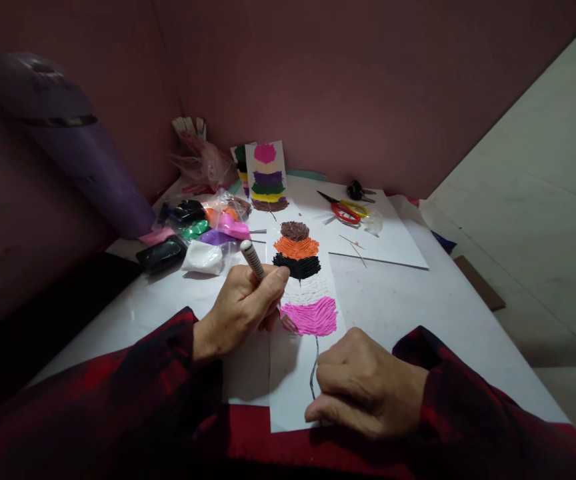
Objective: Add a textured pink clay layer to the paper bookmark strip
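My left hand [245, 308] is closed around a pale-barrelled marker pen [252, 259], its upper end pointing up and left. A small greyish shape [289, 324], too unclear to name, lies at the pink patch's left edge below those fingers. Beneath my hands lies a narrow white card [288, 393] bearing textured bands of brown, orange, black, white and pink [313, 316]. From the pink band a thin dark wavy line [314, 373] runs down to my right hand [368, 383]. That hand rests curled on the card's lower right; what its fingers hold, if anything, is hidden.
Bagged coloured clay [205, 227] is heaped at left, near a white packet [203, 258]. A finished-looking striped card [267, 175] leans at the back. Scissors [345, 212], toothpicks [355, 247] and keys [359, 191] lie on a white board [393, 243]. A purple cylinder [95, 160] stands left.
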A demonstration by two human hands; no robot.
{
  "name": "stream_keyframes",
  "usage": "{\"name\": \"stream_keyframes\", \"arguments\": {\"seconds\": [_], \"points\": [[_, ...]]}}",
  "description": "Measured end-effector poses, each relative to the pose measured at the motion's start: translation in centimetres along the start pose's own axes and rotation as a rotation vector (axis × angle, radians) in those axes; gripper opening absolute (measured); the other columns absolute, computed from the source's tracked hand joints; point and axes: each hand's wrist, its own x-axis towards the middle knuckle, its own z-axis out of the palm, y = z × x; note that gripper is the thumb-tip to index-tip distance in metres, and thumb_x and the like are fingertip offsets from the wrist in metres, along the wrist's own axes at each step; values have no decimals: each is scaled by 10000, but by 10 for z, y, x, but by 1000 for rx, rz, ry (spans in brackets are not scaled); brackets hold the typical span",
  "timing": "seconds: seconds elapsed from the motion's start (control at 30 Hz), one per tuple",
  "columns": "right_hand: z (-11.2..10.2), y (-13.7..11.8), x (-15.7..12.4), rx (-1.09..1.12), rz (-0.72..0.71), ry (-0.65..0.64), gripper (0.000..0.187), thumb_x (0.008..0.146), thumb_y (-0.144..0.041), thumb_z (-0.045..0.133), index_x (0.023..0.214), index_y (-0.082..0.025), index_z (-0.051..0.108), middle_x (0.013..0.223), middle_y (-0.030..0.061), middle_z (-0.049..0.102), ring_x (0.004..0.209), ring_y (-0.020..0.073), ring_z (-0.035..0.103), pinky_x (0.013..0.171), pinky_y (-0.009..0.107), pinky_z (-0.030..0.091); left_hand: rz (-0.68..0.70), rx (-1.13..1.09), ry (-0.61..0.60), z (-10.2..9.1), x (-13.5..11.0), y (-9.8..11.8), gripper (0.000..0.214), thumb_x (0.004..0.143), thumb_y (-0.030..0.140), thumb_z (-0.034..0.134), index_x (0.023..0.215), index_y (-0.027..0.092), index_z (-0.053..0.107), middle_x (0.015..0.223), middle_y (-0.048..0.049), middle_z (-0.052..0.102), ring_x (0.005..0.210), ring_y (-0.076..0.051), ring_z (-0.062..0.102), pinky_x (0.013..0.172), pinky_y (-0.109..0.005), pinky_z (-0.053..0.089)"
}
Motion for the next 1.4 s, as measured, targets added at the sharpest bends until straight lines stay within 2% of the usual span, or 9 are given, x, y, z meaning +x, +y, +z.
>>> {"name": "stream_keyframes", "arguments": {"seconds": [0.5,0.9,1.17,1.4], "points": [[-1,-1,0,13,0,8,485,963,-391,467,532,-168,476,483,-55,387,441,79,267,435,249,202,9,36,-26,-1,-2,-2,424,948,328,406,542,204,383,430,47,409,374,-84,394,373,-229,318],[0,-1,0,2,-1,-4,499,970,-414,437,534,-173,472,486,-54,386,436,81,281,428,250,214,40,169,-36,-2,-3,-1,473,966,338,399,521,179,415,443,36,432,412,-67,402,411,-203,363],[1,0,0,13,-9,22,480,954,-394,479,532,-167,473,483,-54,394,443,79,269,431,250,203,61,188,-46,-3,-2,-2,485,967,346,397,513,176,416,442,42,412,401,-63,411,398,-199,344],[0,0,1,6,-5,10,478,962,-385,465,537,-167,477,485,-51,399,442,79,283,434,246,215,76,228,-41,-3,-1,2,452,957,272,389,515,182,354,444,56,363,396,-55,381,394,-194,323]]}}
